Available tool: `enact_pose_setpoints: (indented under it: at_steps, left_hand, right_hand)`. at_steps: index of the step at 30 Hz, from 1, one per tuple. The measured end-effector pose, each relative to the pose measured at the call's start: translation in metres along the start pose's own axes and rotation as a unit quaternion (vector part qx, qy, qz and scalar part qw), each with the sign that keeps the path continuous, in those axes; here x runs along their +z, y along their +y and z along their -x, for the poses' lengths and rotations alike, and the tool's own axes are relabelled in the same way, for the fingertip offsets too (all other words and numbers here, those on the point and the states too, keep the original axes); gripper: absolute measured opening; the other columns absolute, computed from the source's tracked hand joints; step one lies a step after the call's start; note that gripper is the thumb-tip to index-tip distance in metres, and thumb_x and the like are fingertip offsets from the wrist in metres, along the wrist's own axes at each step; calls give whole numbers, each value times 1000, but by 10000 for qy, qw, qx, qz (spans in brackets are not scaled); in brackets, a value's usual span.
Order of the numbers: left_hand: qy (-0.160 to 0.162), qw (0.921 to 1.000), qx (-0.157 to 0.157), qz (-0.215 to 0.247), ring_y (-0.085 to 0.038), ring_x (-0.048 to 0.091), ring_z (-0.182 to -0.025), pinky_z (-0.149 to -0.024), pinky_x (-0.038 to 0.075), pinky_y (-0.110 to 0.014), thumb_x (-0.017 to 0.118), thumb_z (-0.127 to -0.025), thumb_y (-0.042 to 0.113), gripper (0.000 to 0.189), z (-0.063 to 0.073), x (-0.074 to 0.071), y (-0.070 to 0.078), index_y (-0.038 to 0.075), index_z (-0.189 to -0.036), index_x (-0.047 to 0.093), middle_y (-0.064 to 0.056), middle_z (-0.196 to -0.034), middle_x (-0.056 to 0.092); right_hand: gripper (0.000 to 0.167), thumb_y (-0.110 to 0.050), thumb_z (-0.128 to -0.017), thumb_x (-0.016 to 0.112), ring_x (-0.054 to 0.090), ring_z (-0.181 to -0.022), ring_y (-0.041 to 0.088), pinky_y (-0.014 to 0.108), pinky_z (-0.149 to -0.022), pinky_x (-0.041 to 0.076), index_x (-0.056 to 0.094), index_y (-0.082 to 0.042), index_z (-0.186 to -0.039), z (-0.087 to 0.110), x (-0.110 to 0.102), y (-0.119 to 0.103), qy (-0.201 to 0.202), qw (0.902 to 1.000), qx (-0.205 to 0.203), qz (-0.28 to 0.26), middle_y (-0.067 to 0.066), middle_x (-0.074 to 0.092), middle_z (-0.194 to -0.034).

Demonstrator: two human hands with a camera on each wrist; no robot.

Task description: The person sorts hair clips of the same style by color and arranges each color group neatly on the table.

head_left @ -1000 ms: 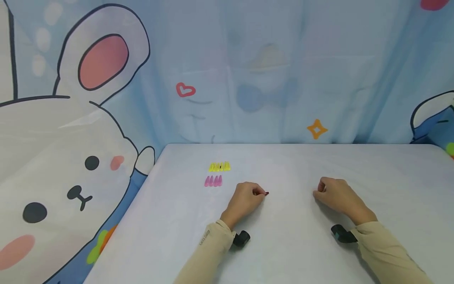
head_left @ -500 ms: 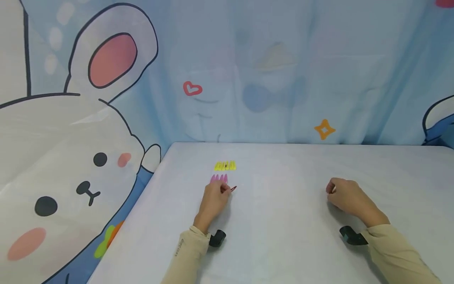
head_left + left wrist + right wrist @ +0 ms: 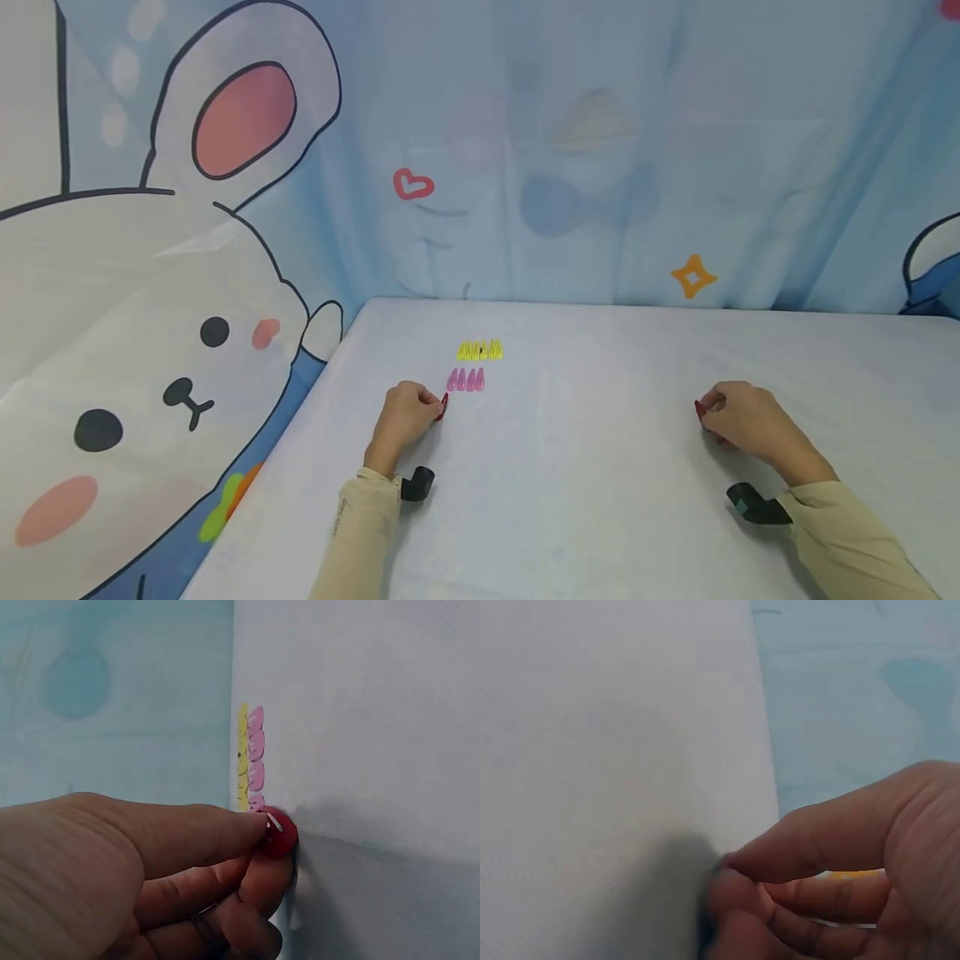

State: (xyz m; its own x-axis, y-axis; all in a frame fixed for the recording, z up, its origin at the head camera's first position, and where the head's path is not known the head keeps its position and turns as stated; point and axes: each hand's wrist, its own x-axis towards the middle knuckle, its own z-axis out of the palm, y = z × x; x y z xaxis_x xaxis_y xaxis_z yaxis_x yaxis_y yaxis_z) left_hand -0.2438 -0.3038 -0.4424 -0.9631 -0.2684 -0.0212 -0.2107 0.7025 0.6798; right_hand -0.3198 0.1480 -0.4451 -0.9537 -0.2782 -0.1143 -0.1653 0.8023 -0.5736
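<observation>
In the head view my left hand [image 3: 405, 417] pinches a red hair clip [image 3: 442, 407] between thumb and forefinger, just below the left end of a row of pink hair clips [image 3: 466, 380]. Behind the pink row lies a row of yellow hair clips [image 3: 480, 350]. The left wrist view has the red clip [image 3: 279, 834] at the fingertips, partly covered by the thumb. Far to the right, my right hand [image 3: 746, 421] pinches a small red hair clip [image 3: 700, 408] above the table. Only a sliver of it shows in the right wrist view; the fingers hide the rest.
Both rows lie on a white-covered table [image 3: 570, 483], near its back left. A pale blue curtain [image 3: 585, 150] hangs behind the back edge, with a printed cartoon bear at left. Each wrist carries a black camera, such as the left one [image 3: 417, 483].
My left hand has moved left with the red clip, past the front of the pink row, and the clip has turned more upright. Red now shows at my right fingertips. The head view has shifted slightly.
</observation>
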Motion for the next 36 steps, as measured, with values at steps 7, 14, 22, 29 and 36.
enact_pose_setpoints:
  at_steps: [7,14,22,29,36]
  left_hand:
    - [-220,9990,-180,-342,-22,56,-74,-65,44,-33,75,-95,7,11,-6,-3,0,3,-85,75,-6,-79,65]
    - [-519,9974,-136,-482,-23,58,-80,-73,48,-37,76,-98,9,12,-10,-5,3,5,-87,73,-6,-83,66]
    - [-638,9956,-5,-693,-24,58,-83,-76,49,-38,77,-99,10,12,-13,-10,3,5,-88,73,-6,-84,65]
    - [-617,9962,88,-613,-24,57,-81,-73,49,-37,77,-97,7,12,-14,-12,1,3,-87,74,-7,-83,66]
    - [-757,9947,60,-687,-23,56,-79,-71,46,-35,78,-97,11,15,-15,-11,3,3,-85,74,-6,-81,66]
  right_hand:
    - [17,-9,-95,63,55,-67,23,38,-59,45,65,8,-93,-1,5,3,321,9994,-44,95,5,58,-71]
    - [19,-13,-100,68,55,-72,23,37,-60,46,71,6,-101,2,13,-5,394,9975,-148,-574,6,62,-81]
    - [23,-16,-105,68,55,-64,16,29,-56,47,72,7,-106,-3,44,-43,-127,9703,-104,-2412,5,66,-80]
    - [20,-9,-103,68,55,-64,14,26,-55,47,71,10,-107,-10,65,-80,-371,9480,-424,-3132,9,72,-86]
    - [17,-6,-102,69,55,-65,14,25,-54,46,73,10,-105,-15,82,-113,-592,9375,-456,-3398,10,72,-85]
